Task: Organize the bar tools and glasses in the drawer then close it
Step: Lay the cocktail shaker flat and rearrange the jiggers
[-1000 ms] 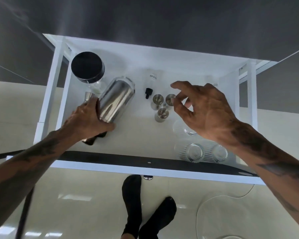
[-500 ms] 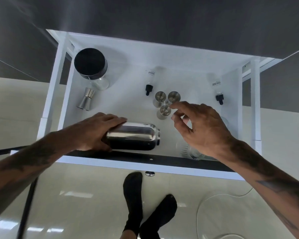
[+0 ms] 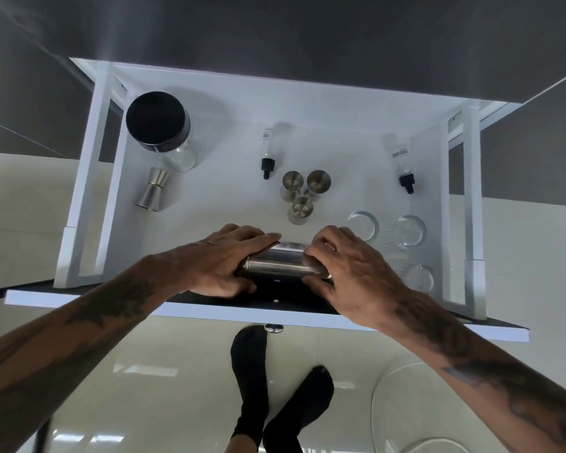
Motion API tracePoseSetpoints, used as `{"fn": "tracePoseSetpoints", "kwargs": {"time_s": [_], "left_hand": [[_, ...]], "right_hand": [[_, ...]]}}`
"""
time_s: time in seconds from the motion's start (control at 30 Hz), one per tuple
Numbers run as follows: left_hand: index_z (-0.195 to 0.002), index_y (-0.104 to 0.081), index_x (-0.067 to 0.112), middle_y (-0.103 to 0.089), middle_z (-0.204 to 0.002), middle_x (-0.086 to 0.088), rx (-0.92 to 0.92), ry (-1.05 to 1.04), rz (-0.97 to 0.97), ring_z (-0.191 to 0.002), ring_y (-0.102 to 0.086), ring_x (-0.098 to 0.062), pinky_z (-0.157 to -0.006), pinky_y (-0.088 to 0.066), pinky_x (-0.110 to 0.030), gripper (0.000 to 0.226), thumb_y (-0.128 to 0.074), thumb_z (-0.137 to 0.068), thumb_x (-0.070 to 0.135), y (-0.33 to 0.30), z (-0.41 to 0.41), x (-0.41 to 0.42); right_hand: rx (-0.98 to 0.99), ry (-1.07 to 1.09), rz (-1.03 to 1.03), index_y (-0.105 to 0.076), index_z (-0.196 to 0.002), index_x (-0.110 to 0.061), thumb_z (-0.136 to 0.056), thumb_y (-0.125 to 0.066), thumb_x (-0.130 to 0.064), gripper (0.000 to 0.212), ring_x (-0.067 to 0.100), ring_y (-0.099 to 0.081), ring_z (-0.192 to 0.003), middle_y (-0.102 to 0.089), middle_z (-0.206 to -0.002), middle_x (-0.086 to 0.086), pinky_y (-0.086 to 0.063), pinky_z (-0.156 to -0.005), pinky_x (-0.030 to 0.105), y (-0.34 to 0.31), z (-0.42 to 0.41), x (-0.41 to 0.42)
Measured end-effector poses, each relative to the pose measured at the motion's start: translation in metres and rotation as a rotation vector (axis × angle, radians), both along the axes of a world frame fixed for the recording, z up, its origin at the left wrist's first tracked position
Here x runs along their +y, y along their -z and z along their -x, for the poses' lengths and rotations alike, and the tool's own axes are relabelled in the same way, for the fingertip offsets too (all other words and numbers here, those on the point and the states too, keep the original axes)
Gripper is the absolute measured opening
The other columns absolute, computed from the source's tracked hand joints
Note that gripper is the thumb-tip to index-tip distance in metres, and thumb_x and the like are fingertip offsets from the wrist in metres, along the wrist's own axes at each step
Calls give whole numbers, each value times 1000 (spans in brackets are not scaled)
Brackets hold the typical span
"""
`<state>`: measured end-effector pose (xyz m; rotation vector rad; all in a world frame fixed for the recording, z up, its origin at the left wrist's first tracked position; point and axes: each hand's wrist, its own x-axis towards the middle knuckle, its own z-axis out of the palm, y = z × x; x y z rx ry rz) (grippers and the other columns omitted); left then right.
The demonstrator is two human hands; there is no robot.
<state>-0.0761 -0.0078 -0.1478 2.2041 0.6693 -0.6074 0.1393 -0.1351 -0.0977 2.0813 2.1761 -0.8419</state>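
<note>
The shaker [image 3: 280, 264] is held lying sideways at the front of the drawer [image 3: 307, 103], gripped at its ends by the left hand [image 3: 223, 259] and right hand [image 3: 343, 266], just in front of three steel cups [image 3: 301, 194].

Bright overhead light is washing out the white drawer [image 3: 324, 103]; glare is streaking the glossy floor [image 3: 144, 371]; wide-angle distortion is bending the edges.

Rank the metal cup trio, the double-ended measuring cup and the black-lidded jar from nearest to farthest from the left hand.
From the left hand:
1. Metal cup trio, just beyond, slightly right.
2. Double-ended measuring cup, left side.
3. Black-lidded jar, back left corner.
</note>
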Motion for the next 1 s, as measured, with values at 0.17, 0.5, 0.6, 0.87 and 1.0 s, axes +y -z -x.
{"fn": "tracePoseSetpoints", "kwargs": {"time_s": [0.17, 0.5, 0.6, 0.87, 1.0], "left_hand": [[-149, -17, 46, -35, -151, 11, 7, -42, 29, -132, -32, -14, -102, -36, -37, 81, -62, -82, 53, -3, -4, 0], [-132, -54, 24, -58, -120, -6, -420, -352, -310, -96, -57, -14, -84, -56, -36, 54, -73, -82, 18, -14, -59, 69], [-135, -53, 27, -56, -118, -4, -339, -187, -257, -97, -60, -19, -85, -56, -36, 60, -76, -81, 15, -12, -74, 74], [-119, -68, 14, -69, -103, -8, -444, -151, -241, -89, -67, -22, -82, -57, -42, 34, -73, -86, 15, -5, -80, 64], [-119, -69, 13, -69, -103, -8, -431, -203, -209, -84, -69, -22, -79, -59, -41, 35, -74, -84, 14, -9, -55, 65]], "right_hand": [[26, -8, 57, -55, -115, -23, -87, -62, -45, 36, 17, -48, -109, -52, -121, -4, -49, -90, 32, -6, -1, 1], [23, 303, -129, -53, -132, -21, -86, -61, -12, 48, 24, -60, -107, -49, -130, 6, -49, -91, 32, -7, -62, 91], [35, 241, 32, -46, -140, -22, -83, -65, -7, 62, 27, -59, -110, -48, -135, 9, -45, -88, 28, 9, -63, 108], [64, 163, -37, -61, -109, -15, -82, -70, -11, 29, 28, -62, -85, -67, -101, 9, -45, -68, 27, 30, -49, 95], [-2, 125, 25, -63, -103, -14, -81, -71, -14, 23, 25, -60, -87, -60, -97, 6, -39, -69, 26, 20, -53, 88]]}}
